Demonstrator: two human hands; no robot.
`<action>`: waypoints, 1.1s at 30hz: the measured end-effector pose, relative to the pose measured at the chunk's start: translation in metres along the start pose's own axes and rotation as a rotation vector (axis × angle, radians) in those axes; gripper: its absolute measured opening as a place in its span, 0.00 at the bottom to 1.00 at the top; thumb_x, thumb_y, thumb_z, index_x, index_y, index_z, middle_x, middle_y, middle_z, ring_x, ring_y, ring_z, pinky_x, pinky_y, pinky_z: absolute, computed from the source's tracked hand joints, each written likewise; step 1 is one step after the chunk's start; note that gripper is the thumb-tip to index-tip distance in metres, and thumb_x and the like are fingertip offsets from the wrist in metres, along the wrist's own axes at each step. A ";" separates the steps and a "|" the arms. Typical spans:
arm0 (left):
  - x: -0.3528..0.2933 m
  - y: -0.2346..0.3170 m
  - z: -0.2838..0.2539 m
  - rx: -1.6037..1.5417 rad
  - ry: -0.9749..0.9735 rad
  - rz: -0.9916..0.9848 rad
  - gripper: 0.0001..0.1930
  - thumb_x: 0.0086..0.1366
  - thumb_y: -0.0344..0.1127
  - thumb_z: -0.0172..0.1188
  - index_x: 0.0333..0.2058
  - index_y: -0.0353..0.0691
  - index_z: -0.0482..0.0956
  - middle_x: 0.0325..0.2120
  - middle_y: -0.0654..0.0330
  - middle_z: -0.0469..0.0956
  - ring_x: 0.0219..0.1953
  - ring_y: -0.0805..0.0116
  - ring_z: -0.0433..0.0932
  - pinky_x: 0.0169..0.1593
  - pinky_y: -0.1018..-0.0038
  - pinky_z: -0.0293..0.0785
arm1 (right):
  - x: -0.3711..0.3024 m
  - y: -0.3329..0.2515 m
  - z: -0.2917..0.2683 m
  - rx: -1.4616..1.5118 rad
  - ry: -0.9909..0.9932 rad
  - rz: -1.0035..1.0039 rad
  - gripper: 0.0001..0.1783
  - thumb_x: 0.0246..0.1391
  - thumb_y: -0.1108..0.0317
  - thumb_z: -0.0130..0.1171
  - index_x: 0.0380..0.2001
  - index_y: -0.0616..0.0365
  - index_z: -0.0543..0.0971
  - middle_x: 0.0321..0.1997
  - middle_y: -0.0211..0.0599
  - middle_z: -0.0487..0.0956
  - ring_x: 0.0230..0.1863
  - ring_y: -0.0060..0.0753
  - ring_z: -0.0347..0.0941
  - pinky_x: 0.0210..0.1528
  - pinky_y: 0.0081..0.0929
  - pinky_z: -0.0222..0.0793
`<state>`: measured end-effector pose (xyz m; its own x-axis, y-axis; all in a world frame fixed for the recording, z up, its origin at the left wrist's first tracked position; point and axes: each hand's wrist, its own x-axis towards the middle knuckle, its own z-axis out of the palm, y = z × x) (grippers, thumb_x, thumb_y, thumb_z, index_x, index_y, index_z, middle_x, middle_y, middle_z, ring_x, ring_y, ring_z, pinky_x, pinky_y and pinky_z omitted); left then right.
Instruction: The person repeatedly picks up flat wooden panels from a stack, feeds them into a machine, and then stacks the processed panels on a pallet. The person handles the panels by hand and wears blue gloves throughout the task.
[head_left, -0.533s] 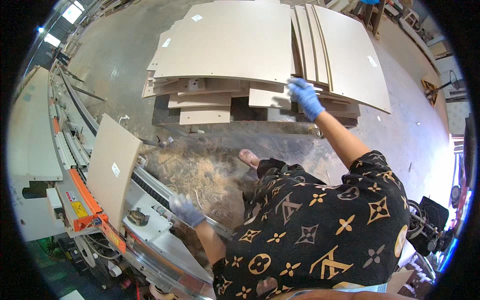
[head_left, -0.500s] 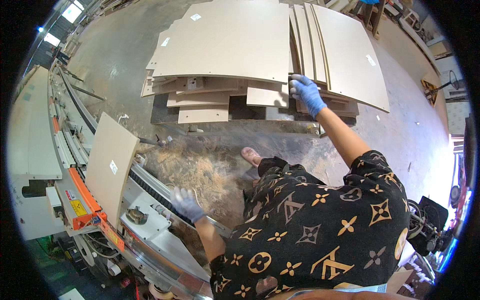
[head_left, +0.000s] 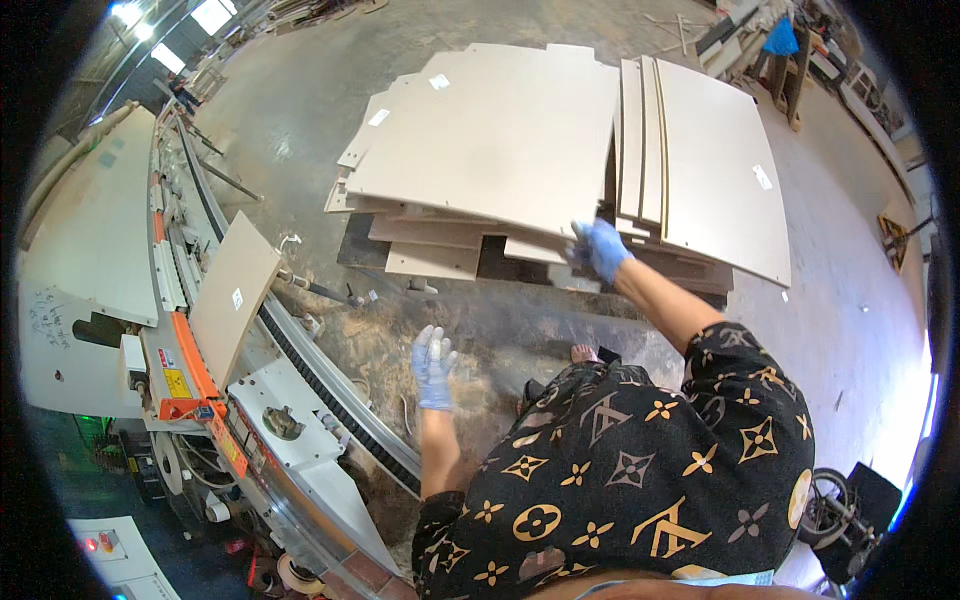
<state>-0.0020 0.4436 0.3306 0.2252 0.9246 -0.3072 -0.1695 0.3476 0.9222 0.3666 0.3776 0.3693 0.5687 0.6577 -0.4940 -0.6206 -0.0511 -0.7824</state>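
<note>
Beige panel (head_left: 500, 140): near corner at right hand (head_left: 602, 250)
Right grip: blurred, cannot tell
Left hand (head_left: 433, 370): loosely spread, apart from panel

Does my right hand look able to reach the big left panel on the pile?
Probably yes: your right hand is by the near right corner of the big left panel, which looks uncovered there.

Pass for your left hand (head_left: 433, 368): open air above floor (head_left: 500, 325), between machine (head_left: 300, 385) and panel stack (head_left: 490, 130). Pale board (head_left: 232, 290) on machine bars way to your left; dark bar (head_left: 325, 291) juts into passage beyond. Your right hand (head_left: 602, 250) at stack's front corner: narrow slot leads away from you, hemmed by stack and right-side panels (head_left: 725, 170). Your foot (head_left: 583, 353) takes up floor below right hand.
</note>
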 end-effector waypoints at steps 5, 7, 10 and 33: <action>0.071 0.055 -0.009 0.472 -0.006 0.464 0.25 0.63 0.30 0.58 0.58 0.38 0.63 0.55 0.56 0.66 0.56 0.67 0.66 0.60 0.71 0.63 | -0.085 -0.020 -0.067 -0.290 -0.127 -0.007 0.22 0.52 0.67 0.61 0.47 0.67 0.68 0.39 0.41 0.75 0.39 0.30 0.73 0.35 0.30 0.76; 0.112 0.087 -0.002 0.702 0.031 0.491 0.28 0.63 0.28 0.58 0.60 0.36 0.60 0.60 0.53 0.62 0.61 0.62 0.62 0.62 0.70 0.62 | -0.119 -0.031 -0.094 -0.354 -0.137 -0.015 0.27 0.50 0.64 0.62 0.51 0.68 0.69 0.43 0.41 0.76 0.43 0.30 0.72 0.41 0.29 0.74; 0.178 0.115 0.028 1.068 -0.042 0.384 0.27 0.64 0.44 0.56 0.56 0.33 0.66 0.56 0.53 0.69 0.58 0.61 0.67 0.59 0.67 0.64 | -0.152 -0.050 -0.133 -0.351 -0.227 -0.088 0.36 0.44 0.56 0.65 0.53 0.68 0.70 0.48 0.41 0.76 0.47 0.33 0.72 0.50 0.28 0.68; -0.173 0.006 -0.145 0.204 0.709 0.016 0.30 0.68 0.54 0.49 0.56 0.32 0.67 0.50 0.55 0.72 0.49 0.64 0.72 0.52 0.71 0.69 | -0.029 -0.020 -0.034 -0.091 -0.686 0.215 0.34 0.47 0.58 0.60 0.56 0.61 0.68 0.52 0.41 0.75 0.52 0.41 0.73 0.55 0.36 0.67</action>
<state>-0.1813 0.3086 0.3549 -0.4613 0.8320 -0.3080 0.0301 0.3616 0.9318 0.3806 0.3338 0.3863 -0.0463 0.9482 -0.3143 -0.6164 -0.2747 -0.7380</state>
